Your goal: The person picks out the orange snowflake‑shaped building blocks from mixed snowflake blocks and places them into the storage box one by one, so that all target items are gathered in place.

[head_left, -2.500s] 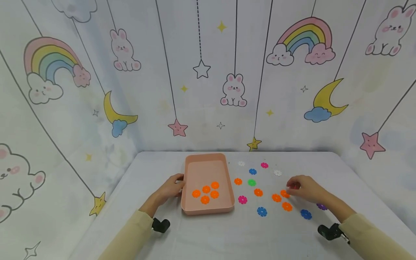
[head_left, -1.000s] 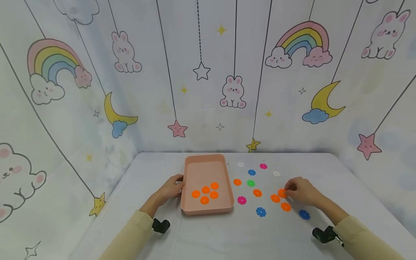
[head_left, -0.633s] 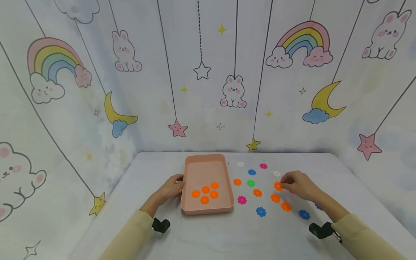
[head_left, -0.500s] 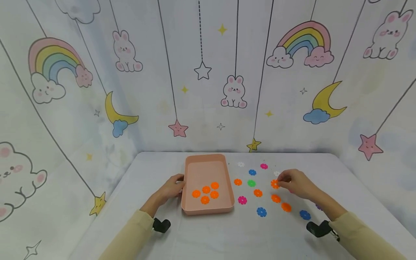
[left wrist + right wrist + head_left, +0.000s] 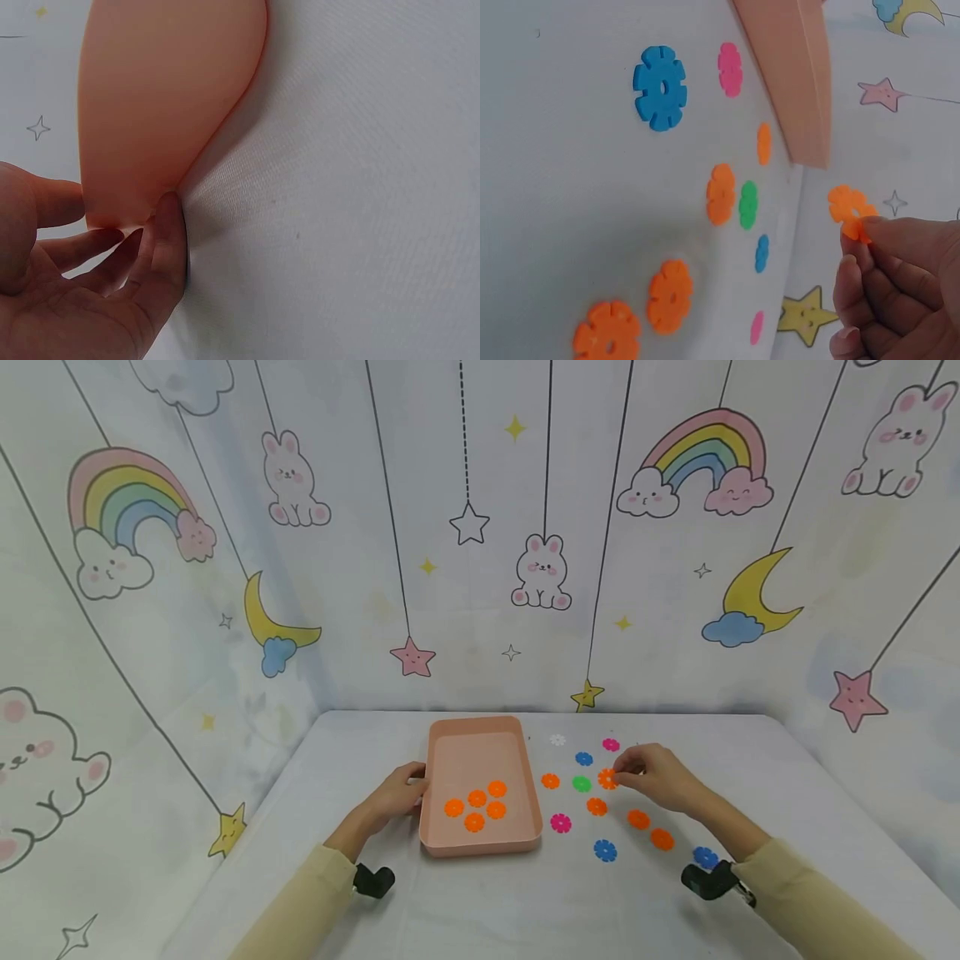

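Note:
My right hand pinches an orange snowflake-shaped building disc between thumb and fingertips, raised above the table among the other discs. In the head view it hangs just right of a green disc. My left hand holds the left side of a peach-coloured tray. In the left wrist view the thumb lies against the tray wall, and the other fingers reach its lower edge. Several orange discs lie flat in the near half of the tray.
Loose discs lie right of the tray: orange ones, blue ones, pink ones and a white one. A white cloth covers the table. A wall with cartoon prints stands behind it.
My right hand has picked an orange disc up from the right-hand group and carried it left and away from me, towards the tray. The left hand and the tray have stayed in place.

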Motion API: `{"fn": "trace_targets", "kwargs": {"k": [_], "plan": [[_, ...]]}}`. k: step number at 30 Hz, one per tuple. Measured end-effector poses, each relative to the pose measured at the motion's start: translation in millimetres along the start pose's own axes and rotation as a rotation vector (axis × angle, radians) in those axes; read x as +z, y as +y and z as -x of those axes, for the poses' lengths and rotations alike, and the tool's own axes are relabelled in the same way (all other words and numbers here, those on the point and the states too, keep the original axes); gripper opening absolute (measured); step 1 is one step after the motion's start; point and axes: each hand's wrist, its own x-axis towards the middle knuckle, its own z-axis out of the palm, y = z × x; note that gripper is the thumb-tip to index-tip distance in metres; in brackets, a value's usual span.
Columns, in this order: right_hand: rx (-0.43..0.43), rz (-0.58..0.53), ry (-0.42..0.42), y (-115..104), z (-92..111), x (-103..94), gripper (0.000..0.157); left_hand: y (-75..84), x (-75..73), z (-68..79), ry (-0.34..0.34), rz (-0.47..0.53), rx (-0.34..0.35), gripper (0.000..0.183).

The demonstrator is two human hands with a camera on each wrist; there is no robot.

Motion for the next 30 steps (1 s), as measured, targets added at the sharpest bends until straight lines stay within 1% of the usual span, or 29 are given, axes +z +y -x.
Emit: {"fn": "trace_targets", "kwargs": {"k": [10, 17, 24, 30], "plan": [[-0.031, -0.022, -0.027, -17.1, -11.4, 9.2, 0.010, 0.1, -1.0, -0.3, 0.006, -0.010, 0.002, 0.047], [-0.059, -0.039, -0.055, -27.4, -21.3, 16.8, 0.008, 1.9, -0.5, 2.5, 0.005, -0.009, 0.002, 0.046], [-0.078, -0.044, -0.076, -43.7, -29.6, 26.0, 0.007, 1.8, -0.3, 3.7, 0.004, -0.006, 0.004, 0.045], [-0.083, -0.063, -0.103, -58.1, -34.9, 31.3, 0.011, 3.0, -0.7, 4.0, 0.004, -0.016, -0.005, 0.046]]}}
